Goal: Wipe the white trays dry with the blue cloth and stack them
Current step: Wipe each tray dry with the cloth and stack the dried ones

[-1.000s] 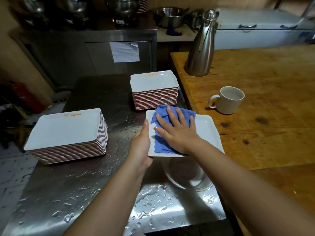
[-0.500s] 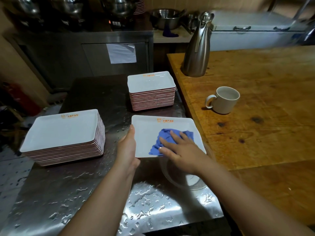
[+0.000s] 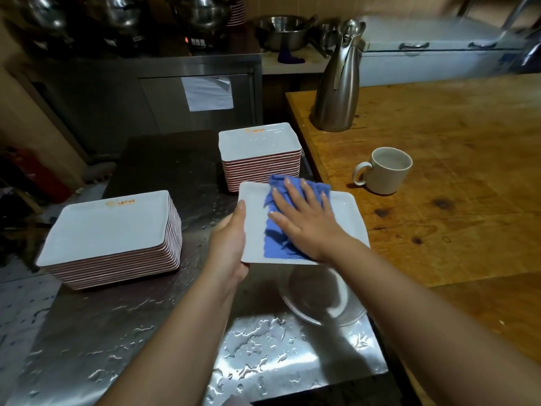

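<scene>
**Two stacks, one tray in hand**

Two tables fill the view: a wooden table (image 3: pixel 439 186) on the right and a wet steel table (image 3: pixel 140 323) on the left, edge to edge. On the steel one, the larger stack (image 3: pixel 114 238) of white trays sits at the left, long axis running left to right, orange logo at its far edge. A shorter stack (image 3: pixel 260 155) stands further back, just beside the wooden table, set the same way, logo also at the far side.

Between the stacks and the viewer a single tray (image 3: pixel 345 218) is held above the steel surface, face up, its long axis left to right and turned slightly, right end nearer the viewer. Its right end reaches over the edge of the wooden table. The left hand (image 3: pixel 229 244) grips its left short edge, thumb on top along the rim, fingers hidden underneath. The right hand (image 3: pixel 307 221) lies flat with fingers spread and straight, pressing the cloth (image 3: pixel 278 241) onto the tray's middle (the blue fabric bunches past the fingertips at the far rim).

Below the tray a clear glass bowl (image 3: pixel 319 300) sits on the steel, nothing discernible inside.

On the wood stand a steel jug (image 3: pixel 336 83) and a mug (image 3: pixel 386 169), handle pointing left; whether the mug holds anything cannot be told.
</scene>
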